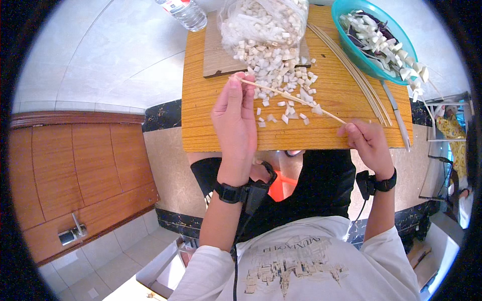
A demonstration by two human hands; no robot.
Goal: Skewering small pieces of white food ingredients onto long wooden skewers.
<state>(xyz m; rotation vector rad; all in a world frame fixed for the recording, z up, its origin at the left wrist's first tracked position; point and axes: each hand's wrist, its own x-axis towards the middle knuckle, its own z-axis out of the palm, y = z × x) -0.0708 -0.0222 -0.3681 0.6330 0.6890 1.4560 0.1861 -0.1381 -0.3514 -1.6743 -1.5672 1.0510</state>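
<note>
My left hand [236,101] is raised over the wooden table, its fingertips pinched at the upper left end of a thin bamboo skewer [271,89]. My right hand [363,141] grips the skewer's lower right end near the table's front edge. A white piece [317,109] is on the skewer's right half; whether the fingertips of my left hand also hold a piece cannot be told. Beneath and behind the skewer lie many small white cubes [276,64], perhaps cut root vegetable, spilling from a clear plastic bag [263,22].
The bag rests on a wooden board [218,56]. Loose bamboo skewers [350,67] and a knife [395,113] lie to the right. A teal basin [412,52] holds skewered white pieces, some overhanging its rim. A plastic water bottle [188,15] stands beyond the table's back left corner.
</note>
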